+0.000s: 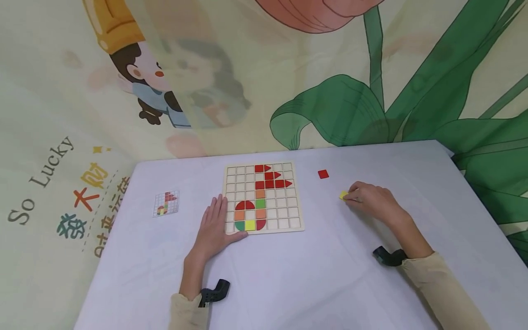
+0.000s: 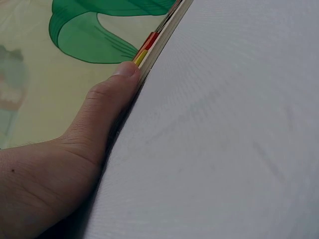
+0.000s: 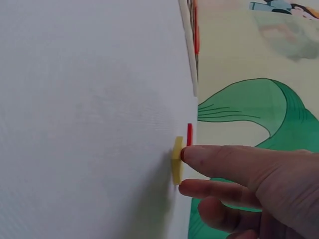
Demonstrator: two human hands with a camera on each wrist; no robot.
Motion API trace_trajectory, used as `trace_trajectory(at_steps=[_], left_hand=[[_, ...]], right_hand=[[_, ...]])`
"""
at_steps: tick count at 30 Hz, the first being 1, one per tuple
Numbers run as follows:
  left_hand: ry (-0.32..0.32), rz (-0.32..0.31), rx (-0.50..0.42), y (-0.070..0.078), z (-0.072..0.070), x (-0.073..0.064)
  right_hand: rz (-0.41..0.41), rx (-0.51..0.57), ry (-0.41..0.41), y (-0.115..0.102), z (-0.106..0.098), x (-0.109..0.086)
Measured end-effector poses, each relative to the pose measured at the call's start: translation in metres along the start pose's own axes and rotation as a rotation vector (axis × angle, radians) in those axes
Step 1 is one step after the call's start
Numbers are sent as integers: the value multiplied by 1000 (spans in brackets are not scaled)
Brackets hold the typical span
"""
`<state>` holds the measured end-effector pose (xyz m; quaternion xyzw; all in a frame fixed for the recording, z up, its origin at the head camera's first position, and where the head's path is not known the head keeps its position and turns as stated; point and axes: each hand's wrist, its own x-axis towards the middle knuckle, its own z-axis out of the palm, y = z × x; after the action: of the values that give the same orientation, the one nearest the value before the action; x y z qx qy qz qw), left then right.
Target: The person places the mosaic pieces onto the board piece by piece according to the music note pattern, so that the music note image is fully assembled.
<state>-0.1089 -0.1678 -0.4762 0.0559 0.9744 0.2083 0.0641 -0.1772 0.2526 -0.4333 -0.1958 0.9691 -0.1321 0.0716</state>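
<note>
A square wooden grid board [image 1: 285, 213] lies on the white cloth, with red, orange, green and yellow tiles set in some of its cells. My left hand [image 1: 212, 233] rests along the board's lower left corner, fingers straight beside the left edge and thumb on the bottom edge. In the left wrist view the thumb [image 2: 112, 89] touches the board's rim, close to a yellow tile [image 2: 141, 56]. Off to the right, my right hand [image 1: 377, 201] pinches a small yellow tile [image 1: 343, 195] at its fingertips. The right wrist view shows that yellow tile [image 3: 177, 160] edge-on, between thumb and finger.
A loose red square tile [image 1: 323, 174] lies between the board and my right hand. To the left of the board is a small printed card [image 1: 166, 203] with a coloured grid pattern. A patterned cloth [image 1: 231, 137] hangs behind the table's far edge.
</note>
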Motion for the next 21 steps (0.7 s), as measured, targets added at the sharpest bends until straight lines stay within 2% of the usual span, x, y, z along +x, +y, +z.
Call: trace_trajectory(at_steps=[4, 9, 16, 21], left_hand=[[-3, -5, 3, -1, 0, -1], [4, 3, 1, -1, 0, 0], [-4, -1, 0, -1, 2, 0], [4, -5, 6, -2, 1, 0]], right_hand=[[16, 14, -18, 0, 5, 4], [44, 20, 7, -3, 9, 6], [65, 17, 75, -6, 14, 5], [31, 38, 129, -6, 17, 9]])
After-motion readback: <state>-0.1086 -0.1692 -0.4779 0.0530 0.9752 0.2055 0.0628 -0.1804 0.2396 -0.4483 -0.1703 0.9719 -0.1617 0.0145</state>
